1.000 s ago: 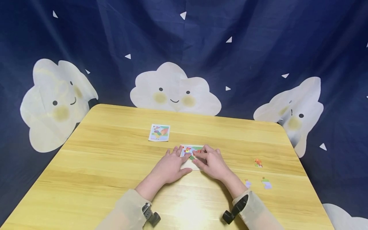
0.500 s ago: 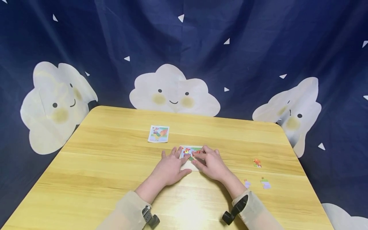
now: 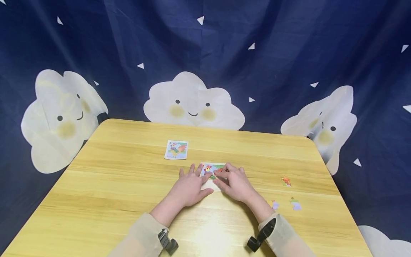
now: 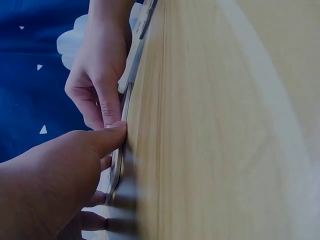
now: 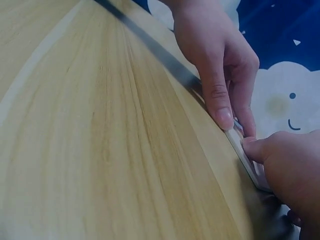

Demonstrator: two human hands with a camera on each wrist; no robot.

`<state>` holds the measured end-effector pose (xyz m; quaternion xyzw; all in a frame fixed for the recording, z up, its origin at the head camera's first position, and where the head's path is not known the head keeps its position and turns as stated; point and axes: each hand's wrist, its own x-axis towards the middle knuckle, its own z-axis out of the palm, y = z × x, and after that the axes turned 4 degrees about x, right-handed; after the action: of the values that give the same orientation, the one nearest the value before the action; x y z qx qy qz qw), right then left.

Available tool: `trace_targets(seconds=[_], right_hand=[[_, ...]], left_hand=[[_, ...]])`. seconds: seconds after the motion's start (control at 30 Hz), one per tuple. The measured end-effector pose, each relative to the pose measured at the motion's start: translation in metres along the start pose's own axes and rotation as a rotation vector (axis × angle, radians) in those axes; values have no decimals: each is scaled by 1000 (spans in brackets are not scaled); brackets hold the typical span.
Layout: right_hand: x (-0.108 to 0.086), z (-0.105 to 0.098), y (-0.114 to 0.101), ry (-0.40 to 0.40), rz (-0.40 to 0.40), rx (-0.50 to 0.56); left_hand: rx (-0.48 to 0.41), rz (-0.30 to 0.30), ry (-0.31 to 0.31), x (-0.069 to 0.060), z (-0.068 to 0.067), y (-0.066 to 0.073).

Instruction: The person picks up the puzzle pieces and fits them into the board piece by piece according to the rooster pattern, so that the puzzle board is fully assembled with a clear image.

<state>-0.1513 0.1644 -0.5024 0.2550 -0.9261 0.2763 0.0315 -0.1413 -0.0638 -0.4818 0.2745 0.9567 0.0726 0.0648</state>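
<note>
A white puzzle board (image 3: 208, 185) with a partly assembled rooster picture lies between both hands in the head view. My left hand (image 3: 187, 188) spreads over its left side, fingers mostly straight, the index fingertip touching the picture. My right hand (image 3: 236, 182) bends over the right side, index and thumb close around a green puzzle piece (image 3: 213, 177); the fingers partly hide it. In the left wrist view, my left thumb (image 4: 112, 136) rests by the board's edge (image 4: 120, 157), close to the right hand (image 4: 100, 75). The right wrist view shows both hands meeting over the board (image 5: 245, 159).
A rooster picture card (image 3: 176, 150) lies beyond the board to the left. On the right side of the table (image 3: 106, 200) lie loose puzzle pieces: an orange one (image 3: 286, 181), a green and lilac one (image 3: 295, 204) and a small lilac one (image 3: 275, 205). A dark blue curtain (image 3: 224, 46) hangs behind.
The hands stay almost still over the board. The head view has shifted slightly, moving the whole scene a little to the left and down.
</note>
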Motion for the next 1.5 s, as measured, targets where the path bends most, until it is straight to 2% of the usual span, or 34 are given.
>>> trace_targets(seconds=[0.7, 0.87, 0.97, 1.1, 1.3, 1.5], right_hand=[[2, 2, -1, 12, -23, -5], [0, -4, 2, -9, -40, 90], [-4, -10, 5, -15, -69, 177], [-10, -23, 9, -9, -84, 236], [-28, -48, 20, 3, -44, 290], [-55, -73, 39, 59, -15, 273]], left_hand=[[47, 6, 2, 2, 1, -1], [35, 7, 4, 2, 1, 0], [35, 4, 1, 3, 2, 0], [34, -5, 3, 2, 2, 0], [13, -2, 1, 2, 2, 1], [-8, -3, 5, 2, 1, 2]])
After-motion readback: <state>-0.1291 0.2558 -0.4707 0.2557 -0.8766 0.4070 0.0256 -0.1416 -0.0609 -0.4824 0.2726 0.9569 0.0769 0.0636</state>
